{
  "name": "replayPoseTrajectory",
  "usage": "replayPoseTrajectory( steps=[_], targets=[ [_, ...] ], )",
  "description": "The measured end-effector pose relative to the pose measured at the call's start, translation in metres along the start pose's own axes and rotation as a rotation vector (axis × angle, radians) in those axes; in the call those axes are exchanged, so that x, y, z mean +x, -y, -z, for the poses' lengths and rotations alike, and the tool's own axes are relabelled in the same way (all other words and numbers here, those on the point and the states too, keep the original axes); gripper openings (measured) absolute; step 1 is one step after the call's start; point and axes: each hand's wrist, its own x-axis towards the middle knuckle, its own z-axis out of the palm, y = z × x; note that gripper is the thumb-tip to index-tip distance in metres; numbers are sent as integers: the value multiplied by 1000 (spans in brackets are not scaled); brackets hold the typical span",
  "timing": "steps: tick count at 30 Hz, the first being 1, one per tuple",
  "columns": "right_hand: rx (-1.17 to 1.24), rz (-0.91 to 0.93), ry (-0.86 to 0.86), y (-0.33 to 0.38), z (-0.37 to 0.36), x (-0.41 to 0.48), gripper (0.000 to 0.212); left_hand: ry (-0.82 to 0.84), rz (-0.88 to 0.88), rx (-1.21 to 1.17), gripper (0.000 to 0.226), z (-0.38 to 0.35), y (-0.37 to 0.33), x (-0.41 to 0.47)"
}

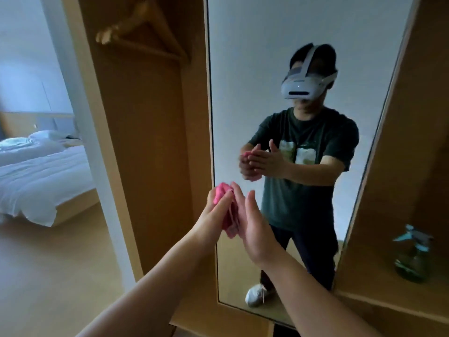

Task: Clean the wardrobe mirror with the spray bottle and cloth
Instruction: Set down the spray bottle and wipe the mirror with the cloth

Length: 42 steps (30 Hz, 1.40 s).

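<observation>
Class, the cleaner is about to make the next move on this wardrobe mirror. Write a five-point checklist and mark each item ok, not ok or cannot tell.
1. Cloth in hand: ok. The pink cloth is held between the left hand and right hand.
2. Cloth on the mirror: not ok, it is held short of the glass.
3. Spray bottle located: ok, upright on the shelf right of the mirror.
4. A hand free for the bottle: not ok.
5. Glass already sprayed: cannot tell.

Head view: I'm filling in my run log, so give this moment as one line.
left hand: holds cloth | right hand: flat against cloth | spray bottle: on shelf beside mirror | mirror: untouched by hands
</observation>
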Motion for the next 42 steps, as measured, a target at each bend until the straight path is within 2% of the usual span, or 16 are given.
replayPoseTrajectory(
  steps=[2,4,6,7,9,11,13,14,15,17,20,22,28,32,36,42],
  targets=[
    [37,23,21,18,-19,-2,100,3,1,48,68,6,-22,4],
    [102,100,13,32,-16,5,89,-32,-38,50,53,6,-36,9],
    [262,152,-112,50,26,26,72,-81,-127,36,42,4,-44,17],
    [334,92,-173,73,43,47,62,-101,-174,57,37,2,-47,20],
    [420,114,-394,103,69,68,42,-90,-253,109,26,-3,-55,25],
    [184,175,-328,92,59,26,44,-70,-306,157,23,-8,-65,31],
    [-160,290,-328,96,54,-19,36,-87,-333,194,23,-12,-77,39],
    [-344,385,-470,97,61,-22,30,-106,-343,208,23,-13,-83,43],
    [-487,469,-544,103,82,-22,25,-129,-356,226,23,-14,-89,48],
    [-625,553,-794,124,123,-7,20,-165,-377,269,25,-14,-103,57],
    [-786,580,-1015,140,163,7,25,-195,-409,308,23,-11,-120,70],
    [-917,585,-1100,138,181,12,31,-216,-436,321,21,-8,-127,76],
    [-835,380,-1105,134,206,33,51,-238,-496,371,37,7,-138,91],
    [-765,388,-1105,134,205,44,55,-237,-507,327,32,21,-149,97],
    [-745,429,-1213,132,197,51,51,-269,-568,279,30,36,-159,108],
    [-839,438,-1360,130,178,51,48,-162,-600,158,10,60,-165,135]
  ],
)
